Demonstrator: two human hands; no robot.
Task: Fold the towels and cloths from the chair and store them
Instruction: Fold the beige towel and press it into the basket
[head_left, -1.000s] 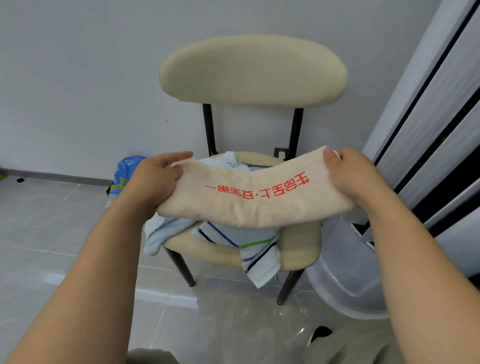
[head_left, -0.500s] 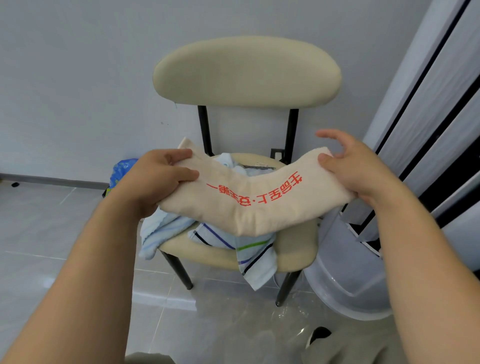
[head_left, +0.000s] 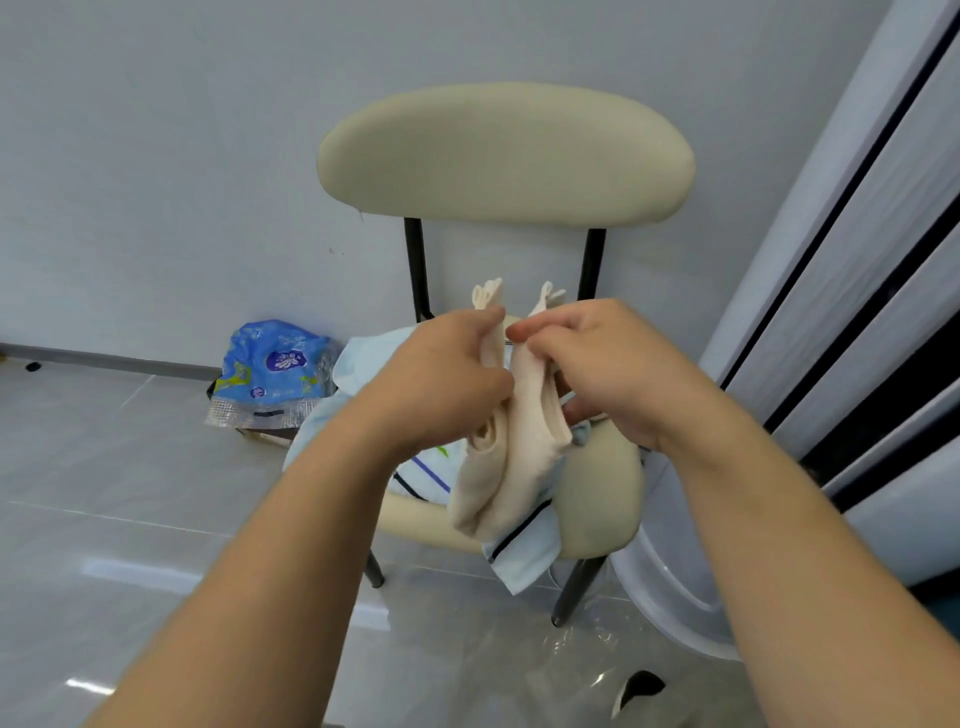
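Towel (head_left: 511, 447) hangs doubled above chair (head_left: 504, 150) seat, both ends together at top. My left hand (head_left: 447, 379) grips one end, fingers (head_left: 485, 317) curled round it. My right hand (head_left: 618, 374) pinches other end, fingers (head_left: 540, 327) bent on it. Hands nearly touching; two corners stick up above knuckles. Striped cloths (head_left: 524, 551) lie on seat beneath, one drooping over front edge. Blue packet (head_left: 275, 369) on floor by wall, left of chair. Pale basin (head_left: 670, 587) on floor, right of chair.

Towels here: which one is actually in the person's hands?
The beige towel, pinched by the left hand and right hand; the pale blue cloth and striped cloth lie on the chair.
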